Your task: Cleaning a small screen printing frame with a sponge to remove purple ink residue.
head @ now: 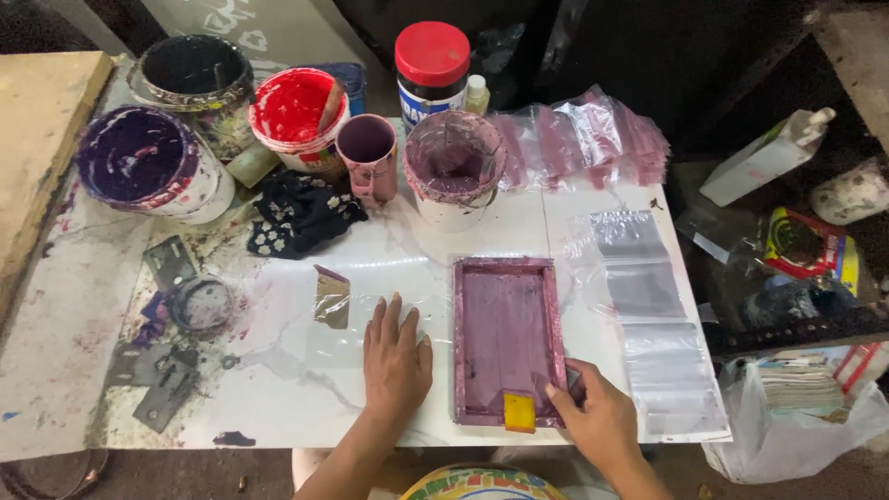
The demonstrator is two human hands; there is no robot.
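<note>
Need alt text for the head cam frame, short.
Seen from above, a person's left hand lies flat on a clear plastic sheet on a paint-stained white table, while the right hand grips the lower right corner of a purple-stained rectangular frame. Open paint tubs crowd the table's far edge.

Four paint tubs [156, 165], one pink mug [369, 156], one red-lidded jar [431, 69], one printing frame [507, 341].

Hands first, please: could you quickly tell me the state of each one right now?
Left hand: open, flat on clear plastic sheet, holding nothing.
Right hand: gripping the purple-stained rectangular printing frame at its lower right corner.
</note>
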